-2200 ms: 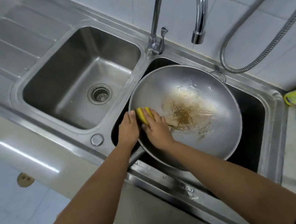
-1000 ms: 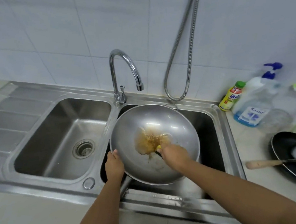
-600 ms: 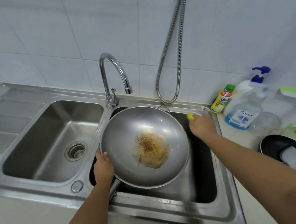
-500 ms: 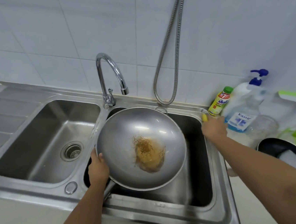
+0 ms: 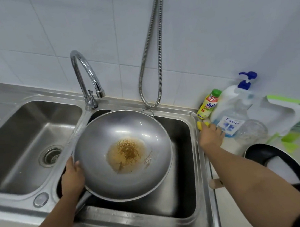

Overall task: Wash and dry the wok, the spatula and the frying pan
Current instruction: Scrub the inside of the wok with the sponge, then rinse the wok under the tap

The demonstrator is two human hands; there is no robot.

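The steel wok [image 5: 126, 178] lies tilted over the right sink basin [image 5: 183, 193], with a brown burnt patch at its bottom. My left hand [image 5: 72, 178] grips its left rim near the handle. My right hand [image 5: 210, 136] is at the sink's back right corner, holding a yellow sponge [image 5: 201, 125] beside the soap bottles. The black frying pan [image 5: 278, 166] sits on the counter at the right, partly hidden by my right forearm. The spatula's wooden handle end [image 5: 215, 183] shows under that forearm; its pale blade lies in the pan.
The left basin [image 5: 19, 145] has a drain strainer. A tap [image 5: 86, 79] arches over the divider and a metal hose [image 5: 152, 76] hangs on the tiled wall. A small yellow bottle [image 5: 208, 104], a blue-capped pump bottle [image 5: 233, 104] and a glass jar [image 5: 252, 130] stand on the counter.
My right hand left the wok's inside with the sponge and moved right to the counter by the soap bottles. My left hand kept its hold on the rim.
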